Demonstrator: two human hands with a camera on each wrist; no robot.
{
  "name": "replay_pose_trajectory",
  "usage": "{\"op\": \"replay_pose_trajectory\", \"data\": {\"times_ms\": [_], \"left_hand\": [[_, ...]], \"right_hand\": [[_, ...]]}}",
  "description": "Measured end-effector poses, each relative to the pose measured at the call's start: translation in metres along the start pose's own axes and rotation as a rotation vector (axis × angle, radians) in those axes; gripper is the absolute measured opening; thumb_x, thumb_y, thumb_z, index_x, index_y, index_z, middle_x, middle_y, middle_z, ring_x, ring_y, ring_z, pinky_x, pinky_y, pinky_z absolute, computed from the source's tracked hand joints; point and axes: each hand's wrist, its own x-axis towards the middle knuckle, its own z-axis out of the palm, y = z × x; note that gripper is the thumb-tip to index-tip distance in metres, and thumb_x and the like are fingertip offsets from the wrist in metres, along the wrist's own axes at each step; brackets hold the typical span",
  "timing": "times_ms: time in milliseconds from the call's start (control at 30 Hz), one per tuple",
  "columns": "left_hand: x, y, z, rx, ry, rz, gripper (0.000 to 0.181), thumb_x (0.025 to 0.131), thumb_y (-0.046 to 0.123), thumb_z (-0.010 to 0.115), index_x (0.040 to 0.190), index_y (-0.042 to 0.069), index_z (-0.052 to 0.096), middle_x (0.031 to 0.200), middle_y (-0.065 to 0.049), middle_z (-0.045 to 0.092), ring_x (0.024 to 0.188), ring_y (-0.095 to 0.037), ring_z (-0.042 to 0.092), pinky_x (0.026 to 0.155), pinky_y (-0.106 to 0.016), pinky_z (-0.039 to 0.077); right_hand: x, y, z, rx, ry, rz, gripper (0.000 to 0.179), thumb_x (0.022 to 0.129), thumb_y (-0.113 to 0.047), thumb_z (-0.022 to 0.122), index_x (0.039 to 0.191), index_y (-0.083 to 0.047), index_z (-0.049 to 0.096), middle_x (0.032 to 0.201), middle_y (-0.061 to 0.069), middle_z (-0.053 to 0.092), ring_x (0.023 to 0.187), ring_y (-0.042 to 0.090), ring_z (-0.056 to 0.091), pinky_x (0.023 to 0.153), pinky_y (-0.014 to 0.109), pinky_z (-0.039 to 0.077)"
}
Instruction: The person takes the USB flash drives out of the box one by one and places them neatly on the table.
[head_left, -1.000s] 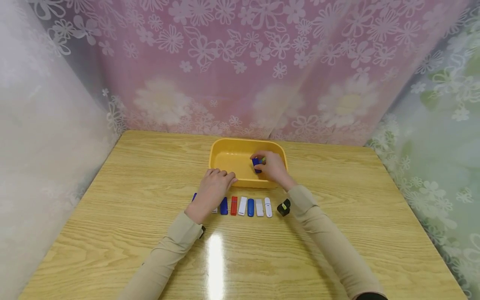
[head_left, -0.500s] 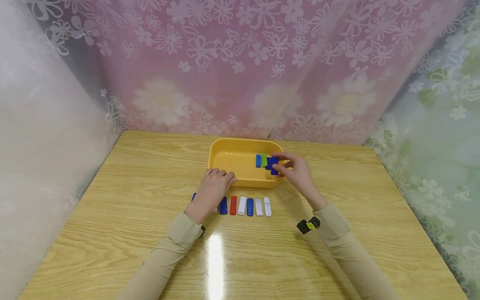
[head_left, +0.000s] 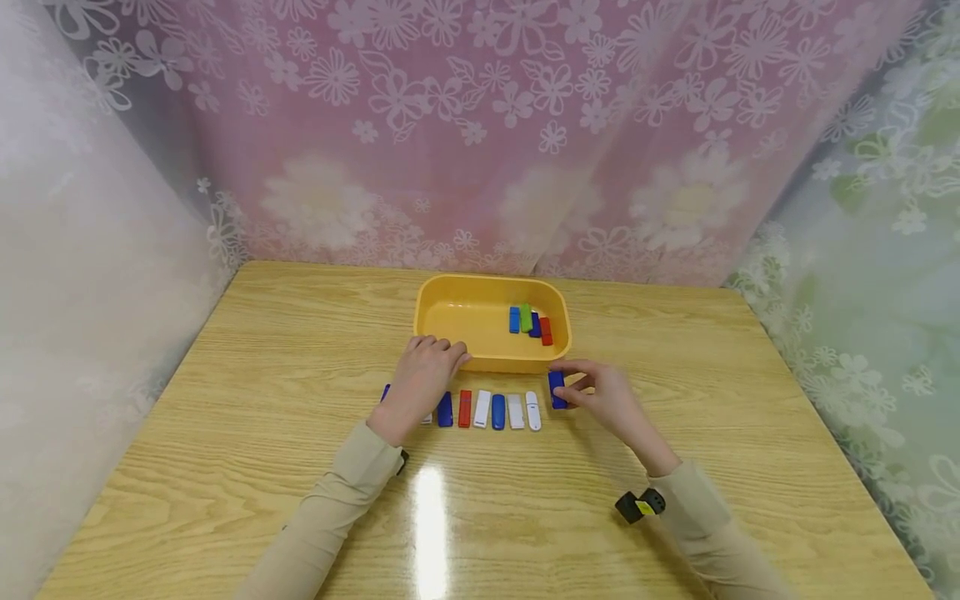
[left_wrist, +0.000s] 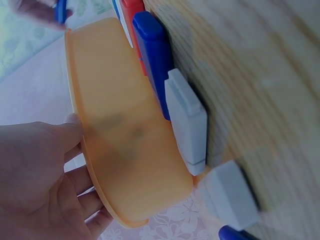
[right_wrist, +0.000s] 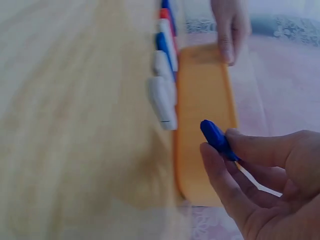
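Observation:
My right hand (head_left: 609,402) pinches a dark blue USB stick (head_left: 557,390) between thumb and fingers, just in front of the yellow tray (head_left: 513,364) and to the right of the row. The same blue stick (right_wrist: 216,136) shows at the fingertips in the right wrist view. My left hand (head_left: 422,379) grips the tray's front rim, thumb on one side and fingers over the other. Inside the tray, at its right end, lie a light blue stick (head_left: 514,320), a green one (head_left: 526,317), a dark blue one (head_left: 535,325) and a red one (head_left: 546,331).
Before the tray, several USB sticks stand in a row on the wooden table (head_left: 300,333), from a white one (head_left: 533,411) to a red one (head_left: 465,408) and beyond. My left forearm hides part of the row's left end. A floral curtain (head_left: 480,167) hangs behind.
My right hand has moved from inside the tray, past its right end, to the front, still holding the dark blue stick. The sticks in the tray are now uncovered. My left hand stays put.

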Motion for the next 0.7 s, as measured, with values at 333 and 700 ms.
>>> {"op": "replay_pose_trajectory", "data": {"times_ms": [333, 700], "left_hand": [[0.000, 0.000, 0.001, 0.005, -0.001, -0.006, 0.024, 0.103, 0.027, 0.059, 0.089, 0.011, 0.069, 0.079, -0.005, 0.071, 0.078, -0.025, 0.064, 0.087, -0.042, 0.050], [0.001, 0.000, 0.001, 0.018, -0.014, -0.009, 0.024, 0.104, 0.028, 0.058, 0.090, 0.012, 0.069, 0.079, -0.004, 0.071, 0.078, -0.024, 0.064, 0.088, -0.041, 0.050]], "right_hand": [[0.001, 0.009, 0.018, -0.136, -0.076, 0.058, 0.026, 0.090, -0.010, 0.077, 0.115, -0.003, 0.073, 0.108, 0.017, 0.071, 0.081, 0.019, 0.067, 0.066, 0.029, 0.054], [0.003, 0.009, 0.019, -0.145, -0.026, 0.040, 0.022, 0.093, -0.011, 0.073, 0.114, -0.003, 0.074, 0.107, 0.015, 0.067, 0.082, 0.022, 0.068, 0.063, 0.029, 0.054]]}}
